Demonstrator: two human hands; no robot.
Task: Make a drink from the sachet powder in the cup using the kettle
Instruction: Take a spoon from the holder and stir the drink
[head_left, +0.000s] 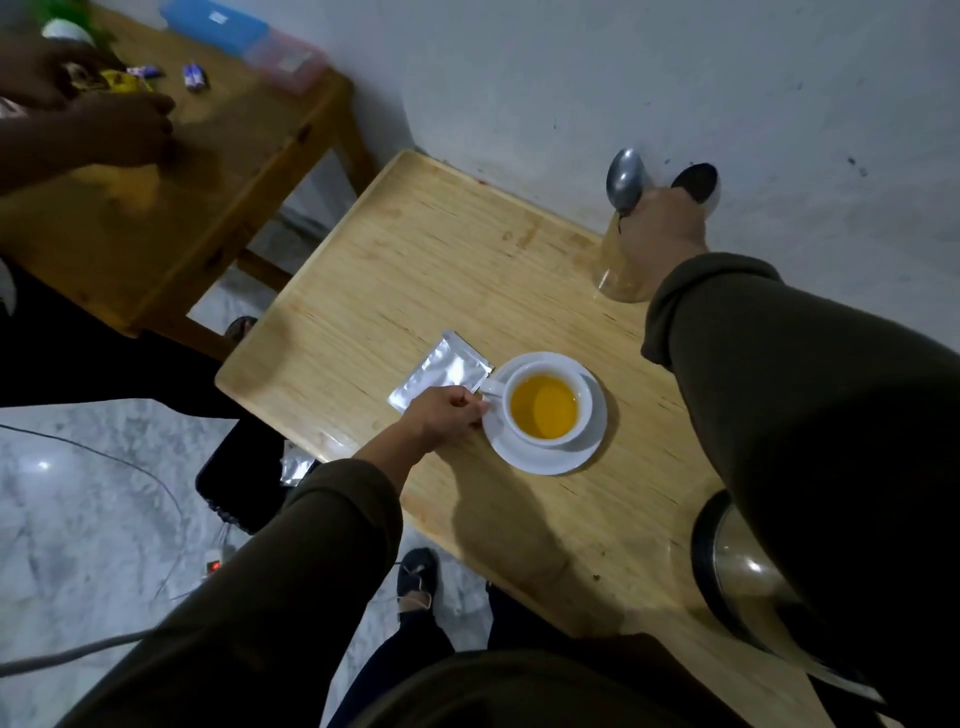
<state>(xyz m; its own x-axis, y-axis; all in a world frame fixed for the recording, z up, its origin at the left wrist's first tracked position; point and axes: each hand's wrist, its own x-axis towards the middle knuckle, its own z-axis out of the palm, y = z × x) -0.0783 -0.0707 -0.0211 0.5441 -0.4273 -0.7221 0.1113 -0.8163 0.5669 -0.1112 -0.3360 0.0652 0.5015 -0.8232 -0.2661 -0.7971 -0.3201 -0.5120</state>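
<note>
A white cup (545, 405) of orange-yellow liquid stands on a white saucer (545, 460) near the middle of the light wooden table (415, 260). My left hand (447, 415) is closed on the cup's handle. A silver sachet (441, 371) lies flat just left of the cup, partly under my fingers. At the table's far edge my right hand (660, 223) grips the handle of a spoon (626, 179) that stands bowl-up in a clear glass (621, 270). A second spoon (696, 182) stands beside it. The steel kettle (743, 571) sits at the near right, partly behind my right sleeve.
A second wooden table (208, 182) at the upper left holds a blue box (213, 23) and small wrappers. Another person's hands (104, 124) work over it. On the marble floor lie a cable, a power strip (215, 564) and a torn silver piece (296, 462). A wall backs the table.
</note>
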